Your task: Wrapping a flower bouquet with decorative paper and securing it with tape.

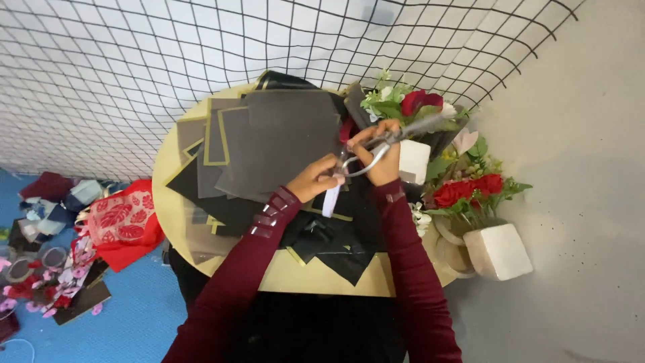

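My right hand (377, 156) grips a pair of metal scissors (390, 142), blades pointing up and right toward a red artificial rose (421, 101). My left hand (316, 177) pinches a white ribbon strip (331, 199) that hangs down just below the scissor handles. Both hands are over a round yellowish table (302, 275) covered with dark square sheets edged in gold (275, 141). Both sleeves are maroon.
White foam blocks (497, 250) with red flowers and green leaves (470, 191) stand at the table's right edge. A black wire grid (134, 60) leans on the white wall behind. Red patterned cloth (124, 222) and scattered flowers lie on the blue floor at left.
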